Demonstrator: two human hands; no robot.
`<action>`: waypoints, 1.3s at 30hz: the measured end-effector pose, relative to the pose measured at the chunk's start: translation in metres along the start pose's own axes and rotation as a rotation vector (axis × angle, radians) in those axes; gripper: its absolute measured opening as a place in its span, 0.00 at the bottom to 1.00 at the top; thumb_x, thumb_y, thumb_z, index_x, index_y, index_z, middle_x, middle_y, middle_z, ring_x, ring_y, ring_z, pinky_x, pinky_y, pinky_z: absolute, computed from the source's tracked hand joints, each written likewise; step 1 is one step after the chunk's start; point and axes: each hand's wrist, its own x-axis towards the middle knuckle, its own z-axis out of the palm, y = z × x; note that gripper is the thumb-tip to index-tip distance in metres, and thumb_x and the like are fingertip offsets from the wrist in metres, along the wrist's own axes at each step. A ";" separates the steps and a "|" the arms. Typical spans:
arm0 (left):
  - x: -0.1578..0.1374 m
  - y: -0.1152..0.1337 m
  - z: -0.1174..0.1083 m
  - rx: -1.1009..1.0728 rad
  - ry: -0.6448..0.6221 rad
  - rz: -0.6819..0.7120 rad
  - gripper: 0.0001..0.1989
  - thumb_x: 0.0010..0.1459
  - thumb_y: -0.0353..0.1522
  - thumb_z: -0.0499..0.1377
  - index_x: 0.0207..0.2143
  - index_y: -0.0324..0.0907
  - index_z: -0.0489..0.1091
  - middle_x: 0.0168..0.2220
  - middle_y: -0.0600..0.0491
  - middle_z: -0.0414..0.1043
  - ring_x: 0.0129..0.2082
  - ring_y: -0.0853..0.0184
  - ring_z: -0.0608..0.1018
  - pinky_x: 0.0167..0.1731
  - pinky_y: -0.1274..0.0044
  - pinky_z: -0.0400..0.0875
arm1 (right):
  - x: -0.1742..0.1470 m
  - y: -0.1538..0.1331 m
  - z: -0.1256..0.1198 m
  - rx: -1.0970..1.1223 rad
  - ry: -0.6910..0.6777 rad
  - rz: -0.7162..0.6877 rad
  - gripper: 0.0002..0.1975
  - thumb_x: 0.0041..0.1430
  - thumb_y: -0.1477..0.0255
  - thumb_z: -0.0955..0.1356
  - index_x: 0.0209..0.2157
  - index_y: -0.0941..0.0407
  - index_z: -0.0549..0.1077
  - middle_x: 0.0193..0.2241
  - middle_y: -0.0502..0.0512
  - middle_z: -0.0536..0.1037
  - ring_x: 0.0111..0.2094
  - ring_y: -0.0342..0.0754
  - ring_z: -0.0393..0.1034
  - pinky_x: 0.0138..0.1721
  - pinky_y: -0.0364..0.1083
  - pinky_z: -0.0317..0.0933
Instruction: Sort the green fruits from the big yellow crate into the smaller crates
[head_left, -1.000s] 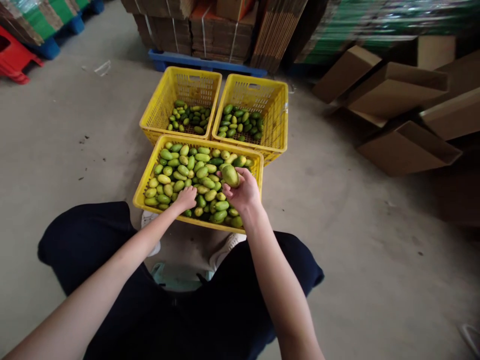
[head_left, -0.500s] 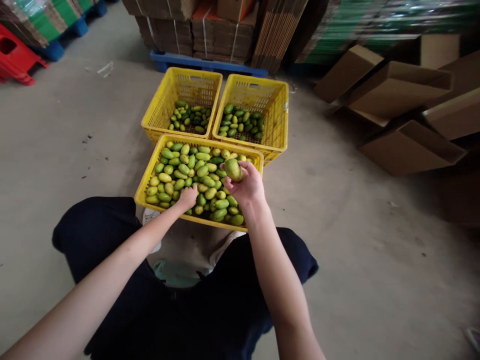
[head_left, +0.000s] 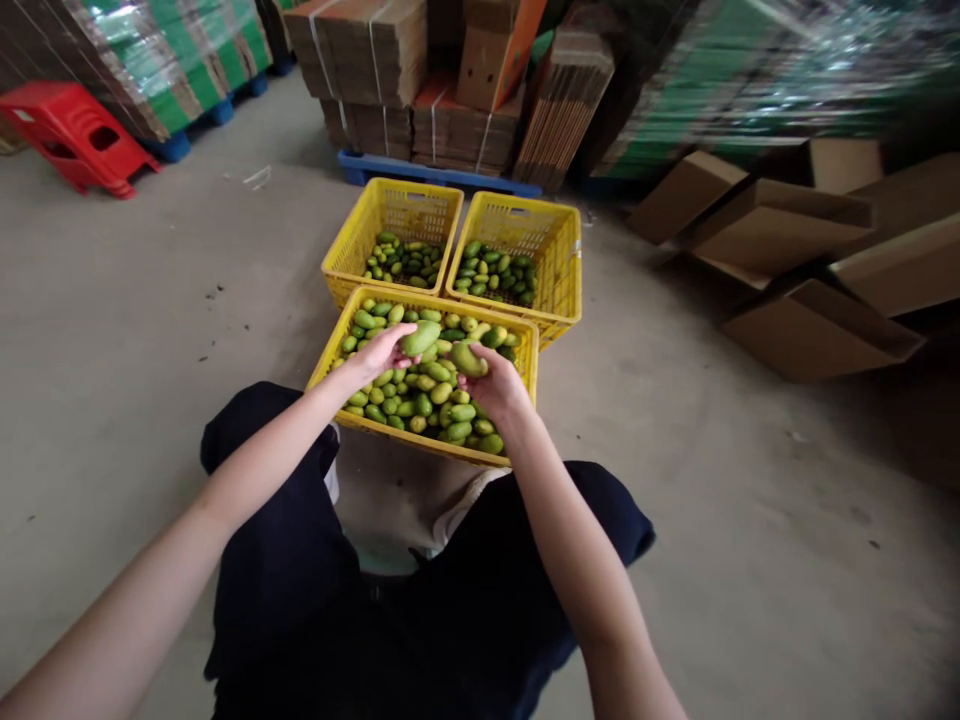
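Observation:
My left hand (head_left: 384, 355) is closed around a green mango (head_left: 421, 338), held above the near yellow crate (head_left: 420, 452). Close by on the right, my right hand (head_left: 496, 385) grips another green mango (head_left: 468, 359), its fingers wrapped behind the fruit. The two held fruits are a short gap apart. Under both hands, the crate is filled with many green and yellowish mangoes (head_left: 424, 404). Part of this pile is hidden by my hands and forearms.
Behind it stand two yellow crates, left (head_left: 337, 262) and right (head_left: 566, 275), with fewer mangoes low inside. Flattened cartons (head_left: 367, 60) sit on a blue pallet (head_left: 450, 177). Open cardboard boxes (head_left: 780, 225) lie at right; a red stool (head_left: 82, 135) stands far left.
My left hand has risen from the pile and now holds a mango beside the right one. My right hand still grips its fruit, now slightly lower. The camera view has shifted.

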 end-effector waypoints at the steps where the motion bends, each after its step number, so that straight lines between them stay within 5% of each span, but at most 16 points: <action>1: -0.003 -0.003 0.002 -0.060 -0.043 -0.019 0.16 0.61 0.42 0.55 0.37 0.38 0.73 0.25 0.49 0.72 0.29 0.64 0.75 0.35 0.71 0.71 | 0.001 0.004 0.000 -0.006 -0.004 0.003 0.07 0.55 0.69 0.66 0.33 0.57 0.73 0.24 0.52 0.77 0.17 0.41 0.61 0.17 0.40 0.57; 8: -0.012 -0.005 0.010 -0.192 -0.101 0.059 0.14 0.62 0.36 0.58 0.46 0.38 0.70 0.38 0.47 0.79 0.41 0.63 0.80 0.40 0.75 0.72 | -0.005 0.003 0.006 0.003 -0.006 -0.148 0.08 0.55 0.66 0.67 0.35 0.55 0.73 0.31 0.52 0.80 0.25 0.43 0.69 0.23 0.41 0.63; 13: -0.020 0.005 0.002 -0.233 -0.063 0.104 0.12 0.57 0.30 0.62 0.44 0.38 0.69 0.40 0.48 0.79 0.41 0.64 0.81 0.45 0.74 0.74 | -0.009 -0.006 0.015 -0.007 -0.090 -0.298 0.15 0.46 0.67 0.74 0.35 0.51 0.68 0.35 0.50 0.81 0.32 0.47 0.77 0.29 0.44 0.69; 20: -0.019 0.000 -0.001 -0.350 -0.003 0.128 0.11 0.55 0.29 0.63 0.42 0.38 0.72 0.43 0.47 0.79 0.46 0.63 0.80 0.52 0.70 0.72 | 0.003 0.003 0.023 -0.023 -0.123 -0.221 0.22 0.41 0.68 0.77 0.40 0.53 0.71 0.28 0.47 0.81 0.27 0.47 0.78 0.30 0.44 0.71; 27: -0.017 0.000 -0.006 -0.036 0.017 0.123 0.18 0.48 0.35 0.70 0.40 0.38 0.73 0.44 0.46 0.78 0.48 0.58 0.78 0.51 0.66 0.71 | 0.015 0.001 0.022 -0.004 -0.073 -0.243 0.16 0.44 0.62 0.77 0.33 0.54 0.75 0.26 0.48 0.80 0.26 0.45 0.76 0.28 0.43 0.71; 33: -0.024 0.000 -0.003 0.139 -0.272 0.137 0.24 0.41 0.37 0.73 0.41 0.37 0.76 0.43 0.46 0.80 0.48 0.57 0.78 0.53 0.66 0.70 | 0.020 0.004 0.011 0.011 -0.130 -0.272 0.17 0.40 0.58 0.79 0.30 0.52 0.77 0.25 0.47 0.79 0.24 0.42 0.71 0.24 0.40 0.68; 39: -0.023 0.001 -0.005 0.151 -0.118 0.306 0.30 0.43 0.35 0.73 0.50 0.37 0.74 0.45 0.45 0.78 0.43 0.61 0.79 0.48 0.69 0.74 | 0.011 0.007 0.013 0.017 -0.151 -0.422 0.21 0.41 0.64 0.79 0.39 0.48 0.78 0.35 0.47 0.82 0.35 0.48 0.77 0.40 0.49 0.73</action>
